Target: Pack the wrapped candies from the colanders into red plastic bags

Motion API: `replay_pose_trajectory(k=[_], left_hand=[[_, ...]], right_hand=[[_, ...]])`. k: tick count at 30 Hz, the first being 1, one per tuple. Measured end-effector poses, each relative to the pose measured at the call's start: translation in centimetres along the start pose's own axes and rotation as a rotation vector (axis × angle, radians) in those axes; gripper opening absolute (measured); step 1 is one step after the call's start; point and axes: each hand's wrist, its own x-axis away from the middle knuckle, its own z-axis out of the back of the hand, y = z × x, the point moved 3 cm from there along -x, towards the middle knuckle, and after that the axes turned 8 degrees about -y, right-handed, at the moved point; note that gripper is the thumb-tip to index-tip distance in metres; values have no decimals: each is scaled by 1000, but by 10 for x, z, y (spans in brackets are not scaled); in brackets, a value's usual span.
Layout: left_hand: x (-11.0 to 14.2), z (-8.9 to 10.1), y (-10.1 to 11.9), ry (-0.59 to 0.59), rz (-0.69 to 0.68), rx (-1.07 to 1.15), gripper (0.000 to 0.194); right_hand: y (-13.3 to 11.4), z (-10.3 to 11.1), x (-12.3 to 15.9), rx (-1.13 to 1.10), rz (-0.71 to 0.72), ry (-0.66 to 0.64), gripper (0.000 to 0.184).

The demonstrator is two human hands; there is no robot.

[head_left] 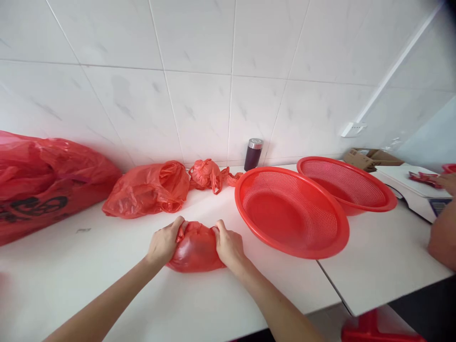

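A bulging red plastic bag (pixel 196 249) rests on the white table in front of me; what fills it is hidden by the film. My left hand (pixel 166 242) is closed on the bag's upper left edge. On the opposite side, my right hand (pixel 228 243) grips its upper right edge, thumb on top. Just behind lies a larger red plastic bag (pixel 147 190), loosely filled, its mouth turned to the right. A small knotted red bag (pixel 205 174) sits near the wall.
Two red plastic sieve baskets (pixel 292 244) overlap at the right. A dark tumbler (pixel 253 154) stands by the wall. Far left is a big red bag (pixel 39 190). At far right, a person's arm (pixel 443 232) is beside a white scale (pixel 402 183) and cardboard box (pixel 370 157).
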Motion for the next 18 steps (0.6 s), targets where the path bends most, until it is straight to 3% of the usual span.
replay_pose_trajectory(k=[6, 12, 18], left_hand=[[-21, -7, -18, -79, 83, -134, 17], [-36, -19, -13, -105, 136, -214, 27], [-34, -16, -15, -133, 155, -173, 27]], right_hand=[[17, -3, -7, 60, -68, -15, 17], [15, -12, -13, 125, -111, -31, 15], [16, -9, -7, 96, -110, -3, 15]])
